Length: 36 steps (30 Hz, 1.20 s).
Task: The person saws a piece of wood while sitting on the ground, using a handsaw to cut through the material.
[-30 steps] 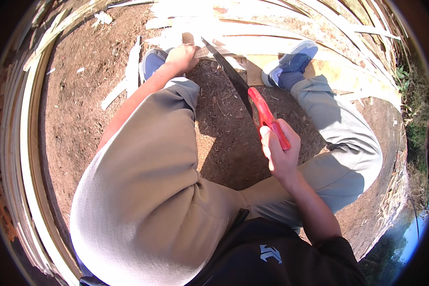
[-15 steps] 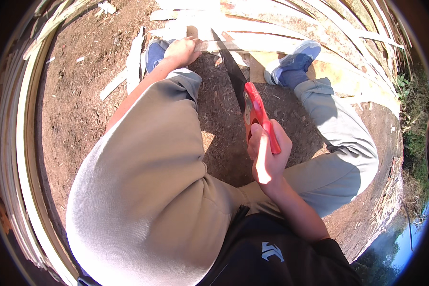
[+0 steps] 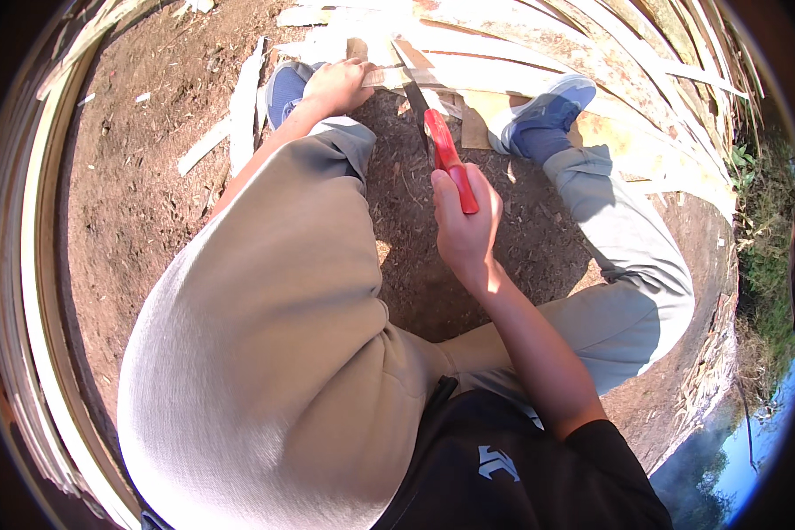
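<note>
My right hand [image 3: 468,225] is wrapped round the red handle of a handsaw [image 3: 442,139]. The saw's dark blade points away from me and crosses a thin wooden strip [image 3: 387,78] near my feet. My left hand [image 3: 337,87] is closed on the left end of that strip, beside my left shoe [image 3: 287,93]. Its fingertips are partly hidden. The strip runs toward my right shoe [image 3: 546,115], but bright glare hides much of its edge and the exact spot where the blade meets it.
Long pale wooden slats [image 3: 583,40] lie in a layer beyond my feet. More long boards [image 3: 40,238] are stacked along the left. Loose offcuts [image 3: 205,147] rest on the brown dirt [image 3: 150,190]. Green plants [image 3: 764,265] grow at the right edge.
My right hand has pushed the handsaw forward and slightly left, bringing its handle closer to the wooden strip. My left hand stays on the strip.
</note>
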### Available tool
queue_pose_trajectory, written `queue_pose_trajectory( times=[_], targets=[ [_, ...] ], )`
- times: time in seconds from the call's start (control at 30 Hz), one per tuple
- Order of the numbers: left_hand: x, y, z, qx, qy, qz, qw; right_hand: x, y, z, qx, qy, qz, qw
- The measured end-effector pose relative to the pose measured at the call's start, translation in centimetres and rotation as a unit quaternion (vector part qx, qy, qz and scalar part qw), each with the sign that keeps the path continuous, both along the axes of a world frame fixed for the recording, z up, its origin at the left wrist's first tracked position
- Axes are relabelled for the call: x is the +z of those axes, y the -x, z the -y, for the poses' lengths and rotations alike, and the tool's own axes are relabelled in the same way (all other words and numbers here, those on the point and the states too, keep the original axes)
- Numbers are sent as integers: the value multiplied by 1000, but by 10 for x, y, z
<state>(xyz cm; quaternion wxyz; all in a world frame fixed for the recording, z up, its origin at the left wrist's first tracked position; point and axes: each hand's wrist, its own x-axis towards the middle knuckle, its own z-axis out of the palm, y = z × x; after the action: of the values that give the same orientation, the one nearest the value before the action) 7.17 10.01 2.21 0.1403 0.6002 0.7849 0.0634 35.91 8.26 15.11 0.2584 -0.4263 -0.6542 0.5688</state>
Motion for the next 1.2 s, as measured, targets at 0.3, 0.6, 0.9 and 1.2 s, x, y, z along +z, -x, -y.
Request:
queue_pose_trajectory(
  times=[0.3,0.6,0.9,1.2],
  targets=[
    [2,0,0,2,21,-11,1000,3,-30,14,-4,59,10,998],
    [-2,3,-2,2,31,-5,1000,-2,-21,33,13,57,-8,998],
    [4,4,3,4,36,-8,999,15,-31,19,-1,103,-8,995],
    [-3,3,-1,0,30,-20,999,-3,-51,36,-2,67,-17,998]
  ],
)
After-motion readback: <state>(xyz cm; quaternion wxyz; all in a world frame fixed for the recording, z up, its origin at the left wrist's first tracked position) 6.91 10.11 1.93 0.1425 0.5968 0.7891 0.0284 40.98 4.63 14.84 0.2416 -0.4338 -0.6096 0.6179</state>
